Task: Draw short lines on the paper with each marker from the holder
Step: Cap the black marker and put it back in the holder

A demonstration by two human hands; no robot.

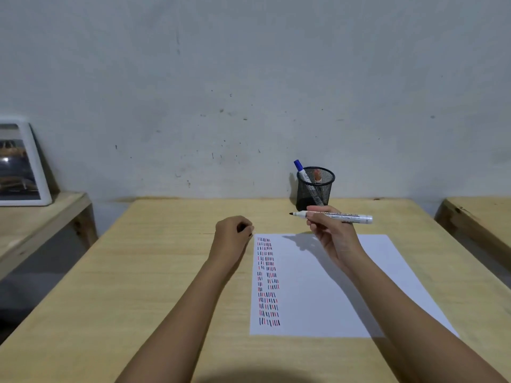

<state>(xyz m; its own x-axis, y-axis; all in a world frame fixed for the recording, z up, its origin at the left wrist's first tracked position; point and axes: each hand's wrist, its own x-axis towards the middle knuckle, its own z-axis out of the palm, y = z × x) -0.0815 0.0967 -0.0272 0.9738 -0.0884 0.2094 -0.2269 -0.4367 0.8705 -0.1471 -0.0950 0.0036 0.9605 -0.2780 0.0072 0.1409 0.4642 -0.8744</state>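
Observation:
A white sheet of paper lies on the wooden table, with columns of short red, blue and black lines down its left side. My right hand holds an uncapped white marker level above the paper's far edge, its dark tip pointing left. My left hand rests fisted on the table beside the paper's top left corner; a small dark thing, probably the cap, shows between its fingers. A black mesh holder stands at the table's far edge with a blue-capped marker and a reddish marker inside.
A framed picture leans against the wall on a lower wooden bench to the left. Another wooden surface sits at the right. A grey wall runs behind the table.

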